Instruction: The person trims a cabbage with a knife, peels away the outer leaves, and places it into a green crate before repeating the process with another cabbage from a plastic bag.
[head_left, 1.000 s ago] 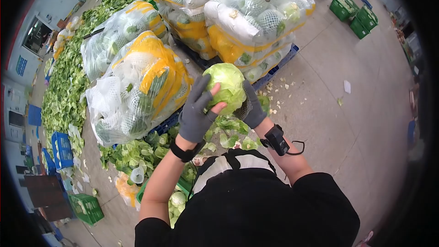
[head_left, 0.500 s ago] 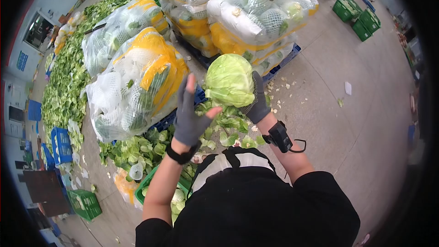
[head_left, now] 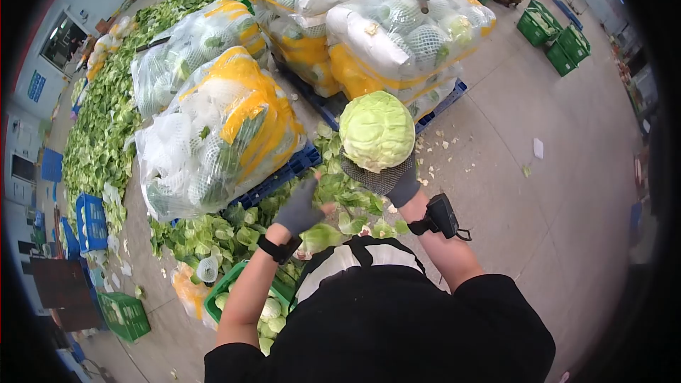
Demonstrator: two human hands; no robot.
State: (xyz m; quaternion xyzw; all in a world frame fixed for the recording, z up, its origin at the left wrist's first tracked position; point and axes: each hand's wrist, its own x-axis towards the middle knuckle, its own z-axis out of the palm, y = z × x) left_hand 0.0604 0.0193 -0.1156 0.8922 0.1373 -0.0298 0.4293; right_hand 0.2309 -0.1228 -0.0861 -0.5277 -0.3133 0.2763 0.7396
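Note:
A pale green cabbage (head_left: 377,131) rests on the gloved palm of my right hand (head_left: 399,179), whose dotted grey glove curves under its lower side. The fingers are partly hidden beneath the head. My left hand (head_left: 299,208), in a grey glove with bare fingertips, is apart from the cabbage, lower and to its left. Its thumb and fingers are spread with nothing between them. Just below it shows a loose cabbage leaf (head_left: 320,237). More trimmed leaves (head_left: 220,237) lie on the floor beneath both hands.
Bagged cabbages (head_left: 220,135) sit on a blue pallet (head_left: 280,177) ahead, with more stacked bags (head_left: 408,35) behind. A green crate (head_left: 230,284) of cabbages stands by my left side. A long leaf heap (head_left: 103,142) stretches along the left; green crates (head_left: 567,50) stand far right.
The cabbage has tipped over on my right hand and shifted slightly right. My left hand has dropped down, away from beside it, and a leaf now shows below that hand.

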